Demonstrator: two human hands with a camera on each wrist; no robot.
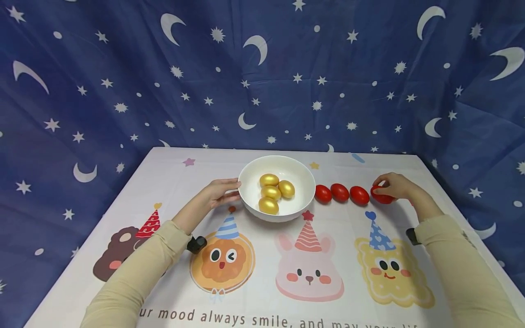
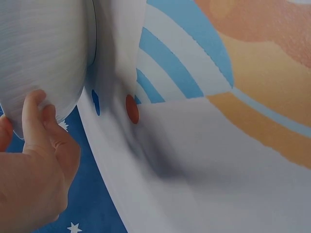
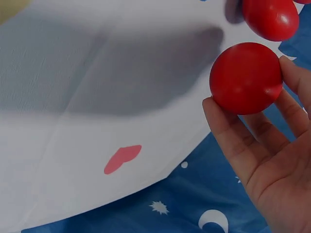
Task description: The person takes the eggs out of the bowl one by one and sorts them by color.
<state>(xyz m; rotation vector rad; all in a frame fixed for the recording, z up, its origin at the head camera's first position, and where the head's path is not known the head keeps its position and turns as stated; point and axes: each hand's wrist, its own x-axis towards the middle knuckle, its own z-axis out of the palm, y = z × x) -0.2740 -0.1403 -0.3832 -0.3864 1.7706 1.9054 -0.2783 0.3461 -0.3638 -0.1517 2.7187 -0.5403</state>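
Note:
A white bowl (image 1: 275, 216) stands at the middle of the table, with several shiny gold eggs (image 1: 270, 192) inside. My left hand (image 1: 221, 193) holds the bowl's left side; in the left wrist view its fingers (image 2: 36, 119) lie against the outer wall, and a fingertip shows at the rim. On the right, my right hand (image 1: 394, 186) pinches a red egg (image 1: 382, 195) between thumb and fingers. The right wrist view shows this egg (image 3: 246, 78) end-on, round and glossy. Three more red eggs (image 1: 340, 193) lie in a row between it and the bowl.
The white tablecloth (image 1: 262, 273) carries printed cartoon figures and lettering. Behind the table hangs a dark blue curtain (image 1: 287, 114) with moons and stars. The table's right edge runs close to the right forearm (image 1: 463, 264).

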